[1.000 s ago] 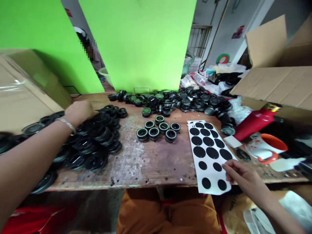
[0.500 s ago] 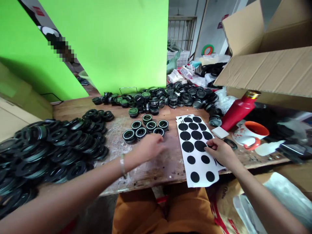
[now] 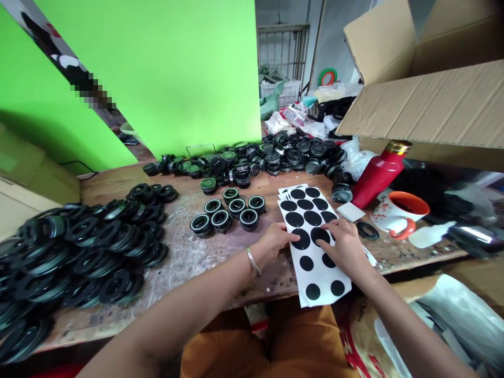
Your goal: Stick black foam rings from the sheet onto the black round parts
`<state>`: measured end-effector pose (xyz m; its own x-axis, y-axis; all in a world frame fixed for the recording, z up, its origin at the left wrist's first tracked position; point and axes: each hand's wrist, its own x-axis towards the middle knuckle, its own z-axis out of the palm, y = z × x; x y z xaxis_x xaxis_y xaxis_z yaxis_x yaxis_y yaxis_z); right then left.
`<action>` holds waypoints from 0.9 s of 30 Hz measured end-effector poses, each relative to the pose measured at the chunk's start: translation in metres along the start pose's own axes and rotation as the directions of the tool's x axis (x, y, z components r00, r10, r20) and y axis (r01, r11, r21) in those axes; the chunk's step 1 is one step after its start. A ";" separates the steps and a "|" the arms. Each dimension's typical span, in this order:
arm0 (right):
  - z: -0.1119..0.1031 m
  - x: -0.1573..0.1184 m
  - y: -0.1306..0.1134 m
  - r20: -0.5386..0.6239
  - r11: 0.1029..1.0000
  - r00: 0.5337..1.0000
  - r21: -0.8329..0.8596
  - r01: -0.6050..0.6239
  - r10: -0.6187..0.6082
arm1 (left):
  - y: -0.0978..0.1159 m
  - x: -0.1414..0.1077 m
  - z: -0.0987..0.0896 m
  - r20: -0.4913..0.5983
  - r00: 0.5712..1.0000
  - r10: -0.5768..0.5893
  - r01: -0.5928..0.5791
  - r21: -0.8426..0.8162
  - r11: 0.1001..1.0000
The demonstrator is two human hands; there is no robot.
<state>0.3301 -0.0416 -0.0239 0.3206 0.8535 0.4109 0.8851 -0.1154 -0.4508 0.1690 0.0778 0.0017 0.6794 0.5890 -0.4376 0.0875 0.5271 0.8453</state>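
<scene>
A white sheet of round black stickers lies on top of other sheets near the table's front edge. My left hand pinches its left edge, thumb over a large black circle. From the right, my right hand has thumb and fingertips closed at another black circle on the sheet; whether that sticker is lifted, I cannot tell. Left of the sheets stands a small group of black ring-shaped lens parts with pale rims, apart from both hands.
Stacked black rings fill the left side. More black round parts line the back. To the right are a red bottle, an orange-and-white mug, a white square block and an open cardboard box.
My left hand has moved right, from the group of lens parts to the left edge of the sticker sheet. My right hand has shifted slightly left over the sheet.
</scene>
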 end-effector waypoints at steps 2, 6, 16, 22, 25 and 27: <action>0.002 0.004 -0.011 -0.030 0.993 0.993 -0.021 0.117 -0.117 | -0.002 0.001 0.003 0.010 1.000 0.015 -0.015 -0.012 1.000; 0.008 0.015 -0.023 0.041 0.985 0.985 0.044 0.168 -0.170 | -0.003 0.003 0.007 -0.018 0.998 0.057 -0.057 0.004 0.998; 0.006 0.024 -0.033 0.094 0.974 0.971 -0.017 0.224 -0.222 | 0.008 0.012 0.016 -0.194 0.980 0.035 -0.014 0.105 0.994; 0.012 0.027 -0.026 0.115 0.979 0.972 0.040 0.202 -0.205 | -0.001 0.018 0.015 -0.235 0.971 0.033 -0.001 0.135 0.991; 0.012 0.028 -0.028 0.146 0.971 0.962 -0.017 0.237 -0.232 | -0.004 0.022 0.012 -0.252 0.967 0.031 0.004 0.138 0.990; 0.013 0.025 -0.032 0.146 0.946 0.947 -0.108 0.304 -0.287 | -0.005 0.025 0.010 -0.270 0.962 0.023 0.016 0.142 0.990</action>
<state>0.3051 -0.0095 -0.0096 -0.0002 0.9152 0.4030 0.9718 0.0952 -0.2157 0.1933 0.0838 -0.0099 0.4588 0.7447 -0.4847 0.2007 0.4445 0.8730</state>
